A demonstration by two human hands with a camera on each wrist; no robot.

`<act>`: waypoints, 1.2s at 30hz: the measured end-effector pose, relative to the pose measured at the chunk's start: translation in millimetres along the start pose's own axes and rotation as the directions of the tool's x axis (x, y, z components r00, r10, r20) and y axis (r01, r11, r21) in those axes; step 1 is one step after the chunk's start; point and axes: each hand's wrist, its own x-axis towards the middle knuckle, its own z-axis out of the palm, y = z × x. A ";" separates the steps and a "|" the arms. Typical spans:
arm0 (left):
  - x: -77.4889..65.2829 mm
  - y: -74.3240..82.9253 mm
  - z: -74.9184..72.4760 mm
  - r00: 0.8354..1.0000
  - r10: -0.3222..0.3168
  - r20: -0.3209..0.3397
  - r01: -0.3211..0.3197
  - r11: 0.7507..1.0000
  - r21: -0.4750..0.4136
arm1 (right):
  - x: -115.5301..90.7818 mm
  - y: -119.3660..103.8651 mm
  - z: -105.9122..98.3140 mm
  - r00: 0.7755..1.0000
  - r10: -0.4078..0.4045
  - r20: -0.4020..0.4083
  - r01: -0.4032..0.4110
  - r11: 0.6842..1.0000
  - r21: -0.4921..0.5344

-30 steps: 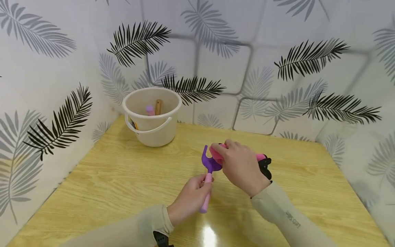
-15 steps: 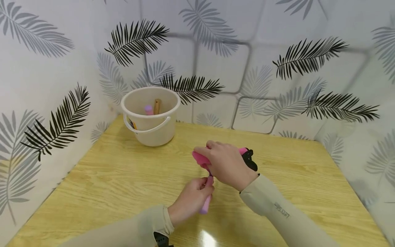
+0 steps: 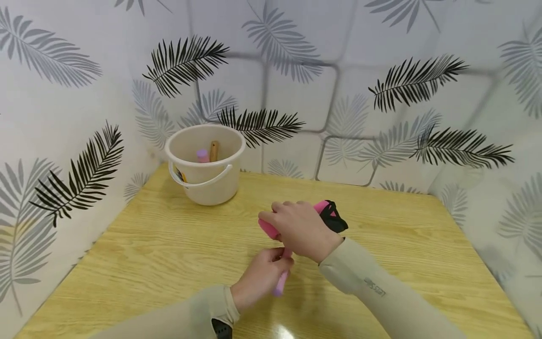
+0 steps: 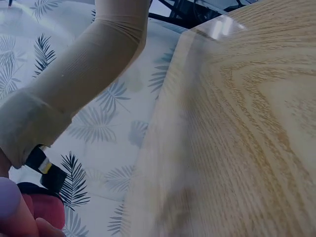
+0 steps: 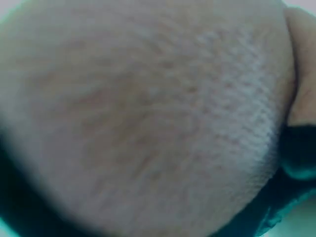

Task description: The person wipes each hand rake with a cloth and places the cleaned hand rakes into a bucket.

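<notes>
In the head view my left hand (image 3: 259, 278) grips the pink handle (image 3: 281, 284) of a small hand tool over the table. Its purple head is hidden behind my right hand (image 3: 304, 230). That hand holds a soft pink and black item (image 3: 268, 228), maybe a cloth or glove, around the tool's upper end. The black part (image 3: 334, 217) sticks out beyond my knuckles. In the left wrist view the lilac handle end (image 4: 9, 196) shows close up, with the pink item (image 4: 49, 209) behind it. Blurred skin fills most of the right wrist view.
A cream bucket (image 3: 213, 188) with a lowered bail handle stands at the back left of the wooden table (image 3: 169, 263). Inside it are a pink, lilac-ended handle (image 3: 203, 156) and a wooden handle (image 3: 214, 150). Leaf-patterned walls (image 3: 296, 155) surround the table.
My right hand has moved left with the pink and black item, covering the tool's purple head that showed a second ago. My left hand stays almost in place on the handle.
</notes>
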 end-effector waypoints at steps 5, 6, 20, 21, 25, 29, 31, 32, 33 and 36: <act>-1.4 2.2 -0.5 1.000 0.000 -0.004 0.000 0.999 -0.033 | -0.2 3.3 0.3 1.000 0.007 -0.002 -0.007 1.000 -0.013; -1.7 3.2 -0.6 1.000 -0.005 -0.006 0.005 0.999 -0.043 | -2.4 4.4 -1.6 1.000 0.008 0.010 -0.008 1.000 0.007; -5.0 2.0 2.2 0.999 0.038 0.001 -0.038 0.995 -0.092 | -11.6 28.1 7.7 0.982 0.157 -0.109 -0.139 0.977 0.161; -4.5 1.9 1.1 0.999 0.031 -0.008 -0.032 0.995 -0.100 | -13.6 27.8 6.2 0.982 0.160 -0.098 -0.141 0.973 0.183; -6.3 2.1 -2.6 0.999 0.020 -0.042 -0.025 0.993 -0.115 | -18.7 26.2 1.2 0.981 0.175 -0.080 -0.155 0.964 0.219; -9.7 4.0 0.0 0.999 0.048 -0.018 -0.049 0.996 -0.080 | -17.5 27.5 4.2 0.971 0.221 -0.091 -0.201 0.961 0.188; -10.1 3.3 1.6 0.999 0.047 -0.014 -0.048 0.997 -0.062 | -17.7 27.8 6.3 0.969 0.230 -0.091 -0.210 0.960 0.185; -9.8 2.4 1.8 0.999 0.048 -0.014 -0.049 0.997 -0.057 | -18.7 27.7 6.7 0.970 0.228 -0.087 -0.210 0.960 0.183; -9.0 1.3 1.5 0.999 0.046 -0.022 -0.047 0.998 -0.047 | -20.2 27.3 6.5 0.971 0.225 -0.083 -0.206 0.961 0.186; -6.3 -2.1 -1.0 0.998 0.032 -0.049 -0.034 0.999 -0.037 | -26.2 25.2 2.7 0.974 0.216 -0.073 -0.198 0.961 0.196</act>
